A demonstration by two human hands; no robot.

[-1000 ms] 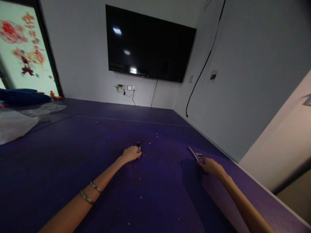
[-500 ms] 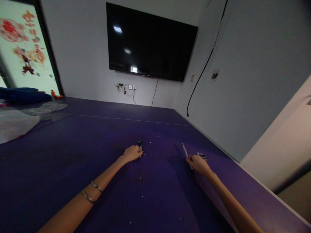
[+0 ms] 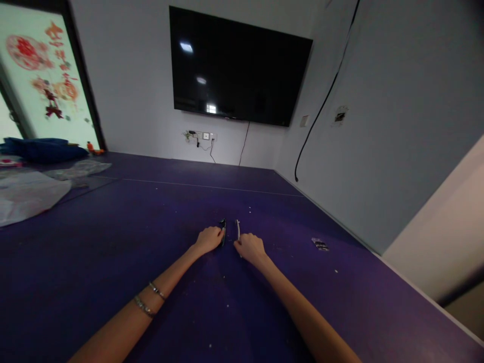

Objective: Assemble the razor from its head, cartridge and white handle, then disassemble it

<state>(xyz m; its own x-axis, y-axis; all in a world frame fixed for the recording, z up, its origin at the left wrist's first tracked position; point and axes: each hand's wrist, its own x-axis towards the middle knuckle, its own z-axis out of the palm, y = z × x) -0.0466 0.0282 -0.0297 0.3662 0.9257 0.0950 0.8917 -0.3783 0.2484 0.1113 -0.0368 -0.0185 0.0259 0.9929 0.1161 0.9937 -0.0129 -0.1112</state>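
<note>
Here, just below the middle of the frame, two bare hands sit near each other, their items side by side with a narrow gap between, over a purple surface (image 3: 181,282). The left hand (image 3: 209,239) has its fingers closed around a slim dark tool (image 3: 223,222), whose head pokes out above the knuckles; too little shows to say what it is. The right hand (image 3: 251,247) pinches a slim pale stick (image 3: 238,229) between thumb and fingers, its upper end pointing toward the top of the frame. Two bracelets (image 3: 144,306) circle the left forearm at lower left. Right of centre lies a small clear packet (image 3: 320,244) with dark markings, well apart from both hands. Pale specks (image 3: 249,207) dot the surface. At the left edge rest a whitish plastic sheet (image 3: 34,194) and a dark blue bundle (image 3: 43,150); a black television (image 3: 240,65) hangs at upper centre.
</note>
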